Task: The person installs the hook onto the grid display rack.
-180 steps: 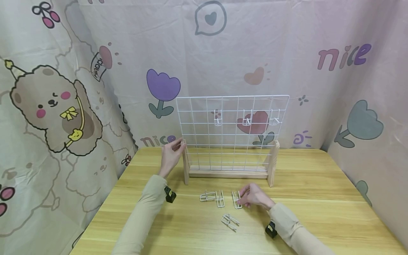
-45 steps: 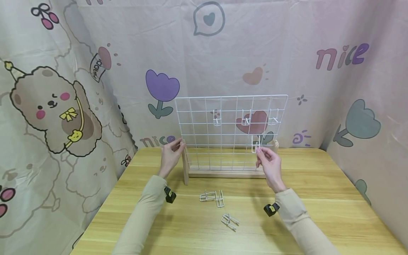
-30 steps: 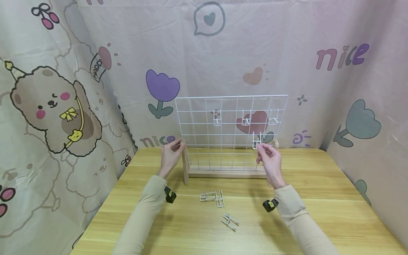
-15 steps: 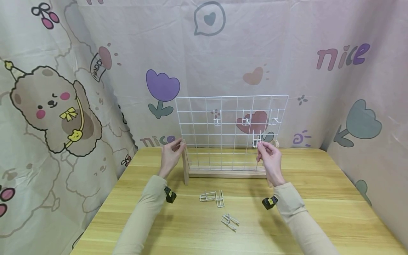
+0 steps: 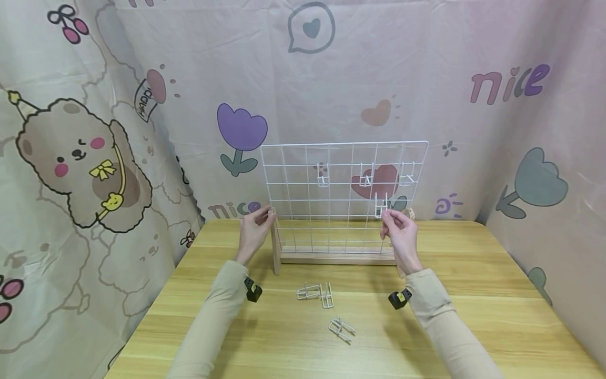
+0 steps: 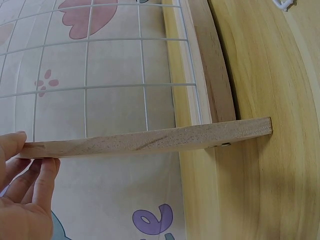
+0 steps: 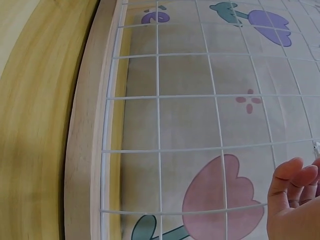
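Note:
A white wire grid panel [image 5: 331, 200] stands upright in a wooden stand. My left hand [image 5: 253, 231] pinches the top of the stand's left side post [image 5: 276, 247]; in the left wrist view, thumb and fingers sit on either side of that post [image 6: 150, 141]. With thumb and fingertips, my right hand [image 5: 401, 237] pinches a white wire hook [image 5: 378, 213] against the lower right part of the grid; whether it is hooked on a wire I cannot tell. In the right wrist view the hand [image 7: 295, 200] shows at the right edge, the hook mostly out of frame.
Three similar hooks hang on the grid's upper rows: one left [image 5: 323, 181], one middle [image 5: 366, 181], one right [image 5: 406, 180]. Three more hooks lie on the wooden table [image 5: 227, 342] before the stand: two touching or nearly so [image 5: 327, 302], one nearer [image 5: 341, 327]. A patterned cloth hangs behind.
My right hand has lifted one hook from the table to the grid, then raised it slightly against the wires over the last second or so. The left hand stays on the post.

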Motion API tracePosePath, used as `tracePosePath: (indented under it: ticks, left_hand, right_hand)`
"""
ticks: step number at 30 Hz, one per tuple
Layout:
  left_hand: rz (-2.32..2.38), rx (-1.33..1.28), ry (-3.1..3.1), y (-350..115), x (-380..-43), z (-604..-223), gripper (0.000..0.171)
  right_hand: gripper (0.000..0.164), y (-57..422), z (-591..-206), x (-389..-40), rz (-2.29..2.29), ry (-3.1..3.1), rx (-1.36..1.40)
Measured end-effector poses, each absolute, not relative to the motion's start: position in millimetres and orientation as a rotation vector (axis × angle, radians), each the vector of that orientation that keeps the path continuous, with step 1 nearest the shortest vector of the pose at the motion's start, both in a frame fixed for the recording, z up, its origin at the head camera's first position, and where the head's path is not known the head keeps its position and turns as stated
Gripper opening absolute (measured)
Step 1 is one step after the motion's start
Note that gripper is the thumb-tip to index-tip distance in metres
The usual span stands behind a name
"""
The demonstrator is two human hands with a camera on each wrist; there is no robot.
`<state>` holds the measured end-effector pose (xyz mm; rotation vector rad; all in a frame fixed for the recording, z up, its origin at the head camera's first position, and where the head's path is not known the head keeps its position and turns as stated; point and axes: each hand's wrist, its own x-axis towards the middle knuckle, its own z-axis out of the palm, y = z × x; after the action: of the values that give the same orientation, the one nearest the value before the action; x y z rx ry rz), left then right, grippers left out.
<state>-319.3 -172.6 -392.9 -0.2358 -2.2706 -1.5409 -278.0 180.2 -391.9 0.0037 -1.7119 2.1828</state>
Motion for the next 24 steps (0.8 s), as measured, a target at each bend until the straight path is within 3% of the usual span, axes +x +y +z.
tracePosePath:
  ticks: [8, 13, 18, 24]
  left_hand:
    - [-1.55, -0.261, -2.245, -173.0, -319.1, -393.0, 0.04]
    - [-1.556, -0.248, -2.253, -173.2, -318.4, -393.4, 0.039]
    - [-1.557, -0.249, -2.248, -173.3, -317.7, -393.4, 0.039]
    - [-1.55, -0.241, -2.255, -172.8, -318.6, -393.2, 0.039]
  right_hand:
    - [0.025, 180.9, -395.4, -278.8, 2.199, -1.702, -0.005]
    - [0.008, 181.3, -397.2, -277.8, 2.208, -1.702, -0.013]
    - [0.006, 181.7, -398.8, -277.6, 2.204, -1.711, -0.016]
    - [0.027, 182.0, -400.0, -277.9, 2.2, -1.726, -0.029]
